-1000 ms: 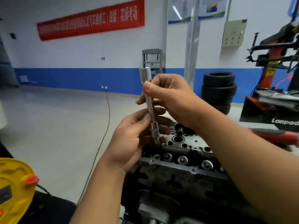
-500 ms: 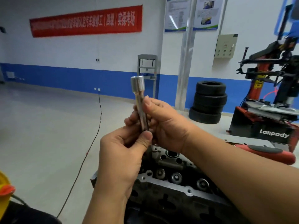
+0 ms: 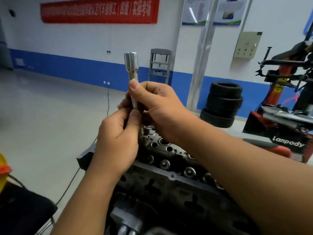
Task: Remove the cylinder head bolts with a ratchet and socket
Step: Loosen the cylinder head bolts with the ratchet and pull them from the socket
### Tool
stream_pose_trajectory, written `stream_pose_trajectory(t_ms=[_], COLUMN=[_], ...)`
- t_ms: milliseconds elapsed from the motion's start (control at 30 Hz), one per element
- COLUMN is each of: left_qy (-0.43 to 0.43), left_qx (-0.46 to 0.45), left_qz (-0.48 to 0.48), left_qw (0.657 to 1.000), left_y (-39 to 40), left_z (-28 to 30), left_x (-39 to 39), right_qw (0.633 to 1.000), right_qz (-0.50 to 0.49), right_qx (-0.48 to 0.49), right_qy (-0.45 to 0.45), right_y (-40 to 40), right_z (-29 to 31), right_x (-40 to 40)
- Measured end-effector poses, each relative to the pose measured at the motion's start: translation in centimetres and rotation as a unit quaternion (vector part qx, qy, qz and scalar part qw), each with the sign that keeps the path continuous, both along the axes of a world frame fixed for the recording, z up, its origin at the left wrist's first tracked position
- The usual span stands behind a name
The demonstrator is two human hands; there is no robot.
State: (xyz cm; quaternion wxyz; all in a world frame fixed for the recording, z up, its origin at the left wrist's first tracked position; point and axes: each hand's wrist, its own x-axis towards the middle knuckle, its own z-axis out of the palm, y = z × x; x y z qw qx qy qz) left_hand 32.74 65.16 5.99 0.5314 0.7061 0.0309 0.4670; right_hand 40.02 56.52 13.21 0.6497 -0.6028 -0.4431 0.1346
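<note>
Left hand [image 3: 116, 138] and right hand [image 3: 159, 107] pinching upright socket extension [image 3: 133, 78], lower end hidden.

Both hands hold a long metal socket extension [image 3: 133, 82] nearly upright above the cylinder head [image 3: 169, 160]. The right hand [image 3: 160, 106] grips its middle, and the left hand [image 3: 116, 138] pinches its lower part. A stack of tires [image 3: 221, 104] stands near the wall.

grey floor [image 3: 42, 116], stacked tyres [image 3: 222, 104], black cable [image 3: 108, 99]
</note>
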Motion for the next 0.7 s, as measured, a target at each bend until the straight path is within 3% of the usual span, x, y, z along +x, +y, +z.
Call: stream_pose_trajectory(t_ms=[67,133,300,433,600,700], left_qy=[0.028,0.019,-0.044,-0.076,-0.078,-0.013], left_qx=[-0.02,-0.038,-0.038,-0.033,0.086,0.121], left_qz=[-0.075,-0.088,-0.035,0.014,0.115,0.017], left_qw=[0.997,0.995,0.998,0.996,0.987,0.992], left_y=[0.7,1.1,0.4,-0.9,-1.8,-0.5], left_z=[-0.2,-0.2,-0.4,-0.6,-0.6,0.1], left_x=[0.1,0.0,0.1,0.3,-0.4,-0.6], right_qw=[1.0,1.0,1.0,0.995,0.986,0.989], right_qz=[-0.006,-0.001,0.011,0.024,-0.006,-0.043], right_qx=[0.002,0.001,-0.022,0.084,0.137,0.115], right_qy=[-0.009,-0.013,0.0,0.05,0.095,0.082], right_y=[-0.1,-0.3,-1.0,-1.2,-0.7,-0.4], right_z=[0.1,0.0,0.5,1.4,1.8,2.0], right_x=[-0.3,-0.4,-0.1,-0.5,-2.3,-3.2])
